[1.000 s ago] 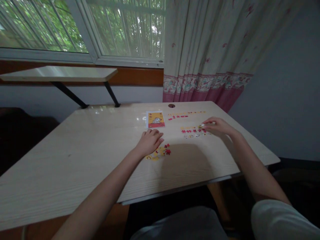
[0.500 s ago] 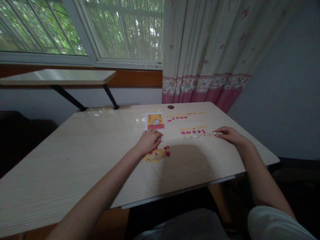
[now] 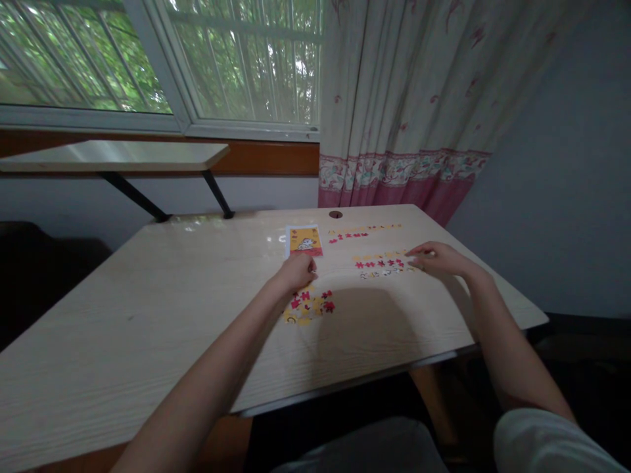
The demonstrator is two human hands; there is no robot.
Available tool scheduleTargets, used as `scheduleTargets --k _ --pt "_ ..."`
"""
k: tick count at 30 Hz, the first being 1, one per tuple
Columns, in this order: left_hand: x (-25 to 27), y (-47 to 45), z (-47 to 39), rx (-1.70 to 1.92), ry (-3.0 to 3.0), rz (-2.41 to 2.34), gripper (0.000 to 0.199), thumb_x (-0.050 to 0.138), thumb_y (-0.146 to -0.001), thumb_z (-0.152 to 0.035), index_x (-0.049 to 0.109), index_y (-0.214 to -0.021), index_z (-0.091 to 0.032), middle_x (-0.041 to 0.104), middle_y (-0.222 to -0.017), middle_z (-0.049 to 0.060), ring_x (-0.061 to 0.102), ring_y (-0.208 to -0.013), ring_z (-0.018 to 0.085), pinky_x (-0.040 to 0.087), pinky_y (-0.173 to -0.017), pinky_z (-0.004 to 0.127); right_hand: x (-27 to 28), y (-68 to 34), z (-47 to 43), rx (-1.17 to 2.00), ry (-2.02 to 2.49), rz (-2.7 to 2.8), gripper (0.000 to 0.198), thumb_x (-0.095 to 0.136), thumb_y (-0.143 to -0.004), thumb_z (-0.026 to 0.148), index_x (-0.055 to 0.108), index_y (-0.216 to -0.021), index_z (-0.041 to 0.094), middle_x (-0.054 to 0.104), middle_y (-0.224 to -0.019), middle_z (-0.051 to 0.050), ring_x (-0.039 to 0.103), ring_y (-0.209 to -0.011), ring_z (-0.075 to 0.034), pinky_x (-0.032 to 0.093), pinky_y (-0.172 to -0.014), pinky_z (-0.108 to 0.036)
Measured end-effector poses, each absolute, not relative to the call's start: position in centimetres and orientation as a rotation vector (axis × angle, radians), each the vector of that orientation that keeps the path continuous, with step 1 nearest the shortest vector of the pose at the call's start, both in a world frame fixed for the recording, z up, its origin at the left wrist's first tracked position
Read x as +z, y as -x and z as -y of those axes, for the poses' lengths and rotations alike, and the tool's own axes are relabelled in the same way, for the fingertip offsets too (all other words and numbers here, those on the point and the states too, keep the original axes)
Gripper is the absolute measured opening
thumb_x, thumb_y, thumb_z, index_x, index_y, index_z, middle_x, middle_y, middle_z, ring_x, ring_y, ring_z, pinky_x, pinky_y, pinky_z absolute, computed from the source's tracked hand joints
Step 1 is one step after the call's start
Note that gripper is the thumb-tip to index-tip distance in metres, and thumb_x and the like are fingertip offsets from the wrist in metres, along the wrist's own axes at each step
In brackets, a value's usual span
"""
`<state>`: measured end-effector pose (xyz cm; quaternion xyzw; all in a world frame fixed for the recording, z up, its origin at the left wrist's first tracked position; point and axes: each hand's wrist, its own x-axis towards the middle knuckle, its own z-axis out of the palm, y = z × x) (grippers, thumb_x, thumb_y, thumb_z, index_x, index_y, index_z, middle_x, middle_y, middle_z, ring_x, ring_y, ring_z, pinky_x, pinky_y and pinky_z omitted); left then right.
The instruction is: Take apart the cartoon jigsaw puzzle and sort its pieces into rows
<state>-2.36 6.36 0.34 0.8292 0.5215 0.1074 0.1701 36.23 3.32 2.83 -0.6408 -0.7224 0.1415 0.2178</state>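
Observation:
My left hand (image 3: 298, 270) is just below the picture card (image 3: 305, 240), its fingers curled and pressed together. Whatever they may hold is hidden. A loose pile of red and yellow jigsaw puzzle pieces (image 3: 306, 306) lies close in front of that hand. My right hand (image 3: 438, 259) is at the right end of short rows of jigsaw pieces, thumb and forefinger apart, with no piece visible between the tips. Those rows are a yellow row (image 3: 379, 256), a red row (image 3: 378, 265) and a white row (image 3: 382, 273). The card shows a white animal on yellow and red.
Farther back on the wooden table (image 3: 197, 295) are another yellow row (image 3: 374, 228) and a red row (image 3: 349, 236) of pieces. A cable hole (image 3: 336, 214) is near the back edge. A raised shelf (image 3: 123, 154) stands at back left, and a curtain (image 3: 394, 131) hangs behind.
My right hand has shifted left and slightly up, its fingertips parting by the row ends; a white piece was at its fingertips before. My left hand's fingers have curled in more, uncovering red pieces.

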Motion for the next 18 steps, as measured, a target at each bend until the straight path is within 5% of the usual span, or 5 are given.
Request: scheduleTargets --k 5,11,18 --pt "0.7 1.9 -6.5 0.319 -2.382 -1.4 0.009 0.06 -0.06 -0.009 0.061 -0.062 -0.017 0.063 -0.065 0.004 0.057 -0.065 0.019 0.038 -0.062 0.027 6.1 -28.4 -4.7 0.419 1.402 2.339 0.026 0.058 -0.078 0.034 0.069 -0.094 0.018 0.067 -0.094 -0.008 0.06 -0.086 -0.019 0.045 -0.08 -0.031" --pt "1.0 2.0 -5.6 0.518 -2.322 -1.367 0.016 0.058 -0.061 -0.006 0.059 -0.074 -0.016 0.058 -0.064 -0.001 0.052 -0.06 0.013 0.036 -0.057 0.024 4.5 -19.7 -5.0 0.327 1.031 2.498 0.019 0.053 -0.083 0.025 0.067 -0.093 0.017 0.068 -0.084 -0.005 0.059 -0.074 -0.014 0.043 -0.071 -0.026" --pt "0.9 2.4 -3.7 1.111 -1.147 -0.983 0.022 0.075 -0.052 -0.014 0.063 -0.07 -0.012 0.065 -0.066 0.002 0.056 -0.057 0.009 0.043 -0.058 0.022 -1.5 -16.8 -4.0 0.12 0.971 2.188 0.034 0.059 -0.081 0.03 0.059 -0.112 0.018 0.066 -0.083 -0.003 0.058 -0.073 -0.013 0.043 -0.073 -0.025"
